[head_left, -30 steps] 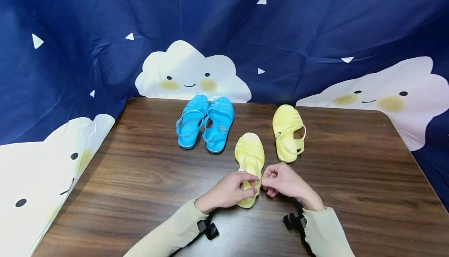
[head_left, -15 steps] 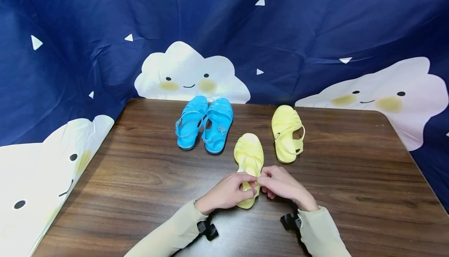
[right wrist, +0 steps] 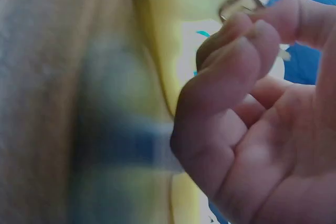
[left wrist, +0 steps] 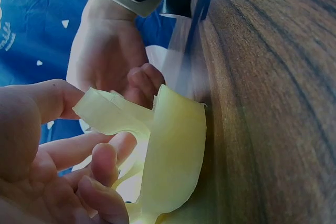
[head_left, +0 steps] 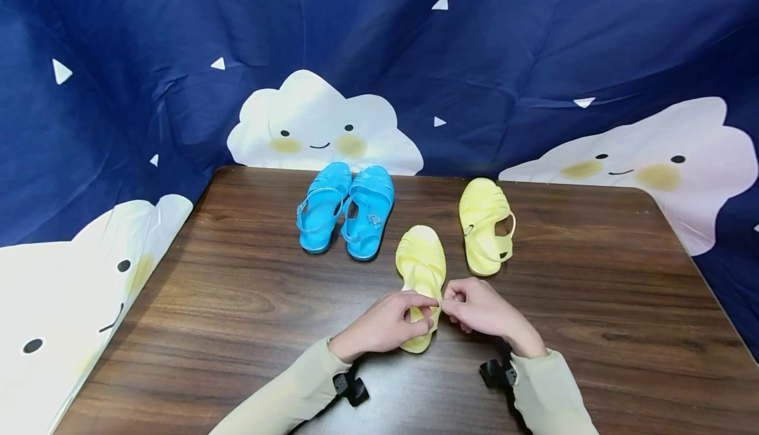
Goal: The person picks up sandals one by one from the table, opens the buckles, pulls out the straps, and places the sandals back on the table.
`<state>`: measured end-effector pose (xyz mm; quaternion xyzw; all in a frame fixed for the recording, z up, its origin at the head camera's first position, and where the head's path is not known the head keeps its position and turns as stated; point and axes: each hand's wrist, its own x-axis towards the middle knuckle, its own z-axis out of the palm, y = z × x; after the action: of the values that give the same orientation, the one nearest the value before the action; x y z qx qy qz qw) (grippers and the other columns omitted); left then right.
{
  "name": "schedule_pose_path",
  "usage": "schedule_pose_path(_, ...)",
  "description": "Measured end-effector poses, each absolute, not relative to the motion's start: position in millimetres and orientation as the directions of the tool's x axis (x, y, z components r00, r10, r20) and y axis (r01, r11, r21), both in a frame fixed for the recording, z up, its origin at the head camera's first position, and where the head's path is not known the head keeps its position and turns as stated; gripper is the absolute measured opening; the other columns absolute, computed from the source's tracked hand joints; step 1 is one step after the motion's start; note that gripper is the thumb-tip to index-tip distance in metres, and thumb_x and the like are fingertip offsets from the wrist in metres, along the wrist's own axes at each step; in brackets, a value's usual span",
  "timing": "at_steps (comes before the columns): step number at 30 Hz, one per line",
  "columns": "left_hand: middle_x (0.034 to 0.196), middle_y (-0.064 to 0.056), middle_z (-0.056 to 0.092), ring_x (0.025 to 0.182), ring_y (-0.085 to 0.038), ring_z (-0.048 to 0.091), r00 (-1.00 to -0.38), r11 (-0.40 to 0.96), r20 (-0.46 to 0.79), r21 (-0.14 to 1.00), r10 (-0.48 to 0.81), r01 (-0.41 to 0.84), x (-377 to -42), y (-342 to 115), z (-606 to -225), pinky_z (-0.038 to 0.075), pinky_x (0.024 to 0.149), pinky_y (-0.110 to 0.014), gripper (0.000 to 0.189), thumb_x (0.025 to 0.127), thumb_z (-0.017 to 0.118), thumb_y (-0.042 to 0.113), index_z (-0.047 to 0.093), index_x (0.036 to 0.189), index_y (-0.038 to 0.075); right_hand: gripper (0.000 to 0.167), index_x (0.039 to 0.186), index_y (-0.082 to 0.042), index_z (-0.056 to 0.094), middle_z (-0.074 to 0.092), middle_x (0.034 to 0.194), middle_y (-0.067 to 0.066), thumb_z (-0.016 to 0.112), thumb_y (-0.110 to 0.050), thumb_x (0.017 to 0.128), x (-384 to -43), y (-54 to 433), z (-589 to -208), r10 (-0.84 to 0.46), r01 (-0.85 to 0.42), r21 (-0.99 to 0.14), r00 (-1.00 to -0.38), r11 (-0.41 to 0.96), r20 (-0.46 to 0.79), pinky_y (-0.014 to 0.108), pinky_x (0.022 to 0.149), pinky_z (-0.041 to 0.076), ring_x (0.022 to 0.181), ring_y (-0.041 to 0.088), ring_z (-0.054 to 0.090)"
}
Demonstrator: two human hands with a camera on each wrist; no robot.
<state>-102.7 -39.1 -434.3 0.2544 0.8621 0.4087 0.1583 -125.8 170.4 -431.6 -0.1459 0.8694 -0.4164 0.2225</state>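
Observation:
A yellow sandal (head_left: 420, 250) lies at the table's front, toe pointing away. My left hand (head_left: 385, 323) reaches over its heel end and holds the ankle strap (left wrist: 113, 111) between thumb and fingers. On the sandal's right side, my right hand (head_left: 480, 306) pinches at the strap with thumb and forefinger, the other fingers curled. A small metal buckle (right wrist: 241, 4) shows right at those fingertips in the right wrist view; the strap's end is mostly hidden by the fingers. In the left wrist view the sandal's heel (left wrist: 176, 156) stands close beside the fingers.
Another yellow sandal (head_left: 477, 207) lies farther back on the right, its strap looped out. Two blue sandals (head_left: 321, 214) sit side by side at the back left of the brown wooden table (head_left: 237, 290). A dark blue cloud-print cloth (head_left: 474, 46) hangs behind.
The right hand moved slightly left to the strap half a second ago and has drawn back a little to the right. The left hand and the sandals have stayed in place.

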Motion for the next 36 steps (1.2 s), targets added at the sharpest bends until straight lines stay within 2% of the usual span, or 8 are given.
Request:
schedule_pose_path(5,0.093,0.012,0.065,0.061,0.003,0.044,-0.829,0.536,-0.081,0.797,0.553,0.279,-103.1,-38.7,-436.0,0.037,0.056,-0.014,0.036,0.086,0.061,0.02,0.066,0.121,0.013,0.002,0.082,-0.005,0.061,0.057,0.062,0.001,0.06,-0.007,0.082,-126.7,179.8,-427.0,-0.477,-0.09,-0.837,-0.852,0.54,-0.216,0.028,0.048,0.05,0.049,0.012,0.054)
schedule_pose_path(9,0.093,0.012,0.065,0.06,0.002,0.044,-0.836,0.531,-0.104,0.812,0.539,0.242,-104.3,-38.6,-436.4,0.038,0.055,-0.015,0.036,0.086,0.063,0.021,0.065,0.121,0.012,0.01,0.089,-0.003,0.062,0.061,0.069,0.002,0.067,-0.007,0.082,-129.0,184.8,-425.8,-0.499,-0.121,-0.862,-0.851,0.492,-0.165,0.026,0.052,0.051,0.055,0.01,0.056)
schedule_pose_path(15,0.092,0.012,0.066,0.058,0.001,0.045,-0.843,0.525,-0.116,0.824,0.525,0.214,-105.0,-38.6,-434.5,0.038,0.053,-0.015,0.034,0.087,0.064,0.024,0.066,0.119,0.011,0.013,0.098,-0.005,0.066,0.061,0.071,-0.001,0.067,-0.005,0.085,-131.3,187.1,-426.5,-0.547,-0.196,-0.862,-0.831,0.468,-0.107,0.021,0.055,0.047,0.059,0.005,0.055)
schedule_pose_path(23,0.092,0.012,0.067,0.058,0.0,0.046,-0.85,0.534,-0.131,0.823,0.51,0.193,-103.8,-37.2,-433.4,0.039,0.054,-0.016,0.035,0.087,0.066,0.028,0.066,0.118,0.011,0.012,0.095,-0.011,0.068,0.064,0.076,-0.003,0.07,-0.009,0.084,-130.4,188.2,-428.9,-0.577,-0.276,-0.837,-0.815,0.473,-0.057,0.021,0.062,0.049,0.067,0.003,0.058)
schedule_pose_path(31,0.096,0.01,0.068,0.061,0.002,0.048,-0.839,0.542,-0.132,0.813,0.527,0.213,-105.9,-36.4,-429.3,0.042,0.061,-0.015,0.041,0.089,0.067,0.034,0.064,0.121,0.009,0.012,0.089,-0.012,0.064,0.064,0.075,-0.001,0.072,-0.008,0.082,-131.1,187.3,-432.0,-0.568,-0.274,-0.854,-0.822,0.442,-0.03,0.021,0.059,0.049,0.066,0.005,0.059)
schedule_pose_path(34,0.096,0.008,0.068,0.06,0.0,0.052,-0.834,0.531,-0.17,0.831,0.525,0.165,-108.1,-37.4,-424.5,0.045,0.057,-0.016,0.042,0.09,0.065,0.031,0.063,0.123,0.007,0.013,0.089,-0.012,0.064,0.063,0.074,-0.001,0.075,-0.013,0.082,-131.1,186.0,-433.0,-0.563,-0.265,-0.857,-0.825,0.442,-0.036,0.021,0.059,0.049,0.067,0.006,0.059)
schedule_pose_path(36,0.093,0.005,0.069,0.056,-0.003,0.056,-0.821,0.494,-0.219,0.865,0.528,0.087,-109.9,-36.5,-420.7,0.05,0.054,-0.02,0.042,0.091,0.064,0.027,0.061,0.126,0.004,0.014,0.089,-0.012,0.063,0.062,0.075,-0.001,0.075,-0.014,0.082,-130.6,185.8,-433.1,-0.564,-0.264,-0.859,-0.825,0.439,-0.035,0.021,0.06,0.049,0.067,0.006,0.059)
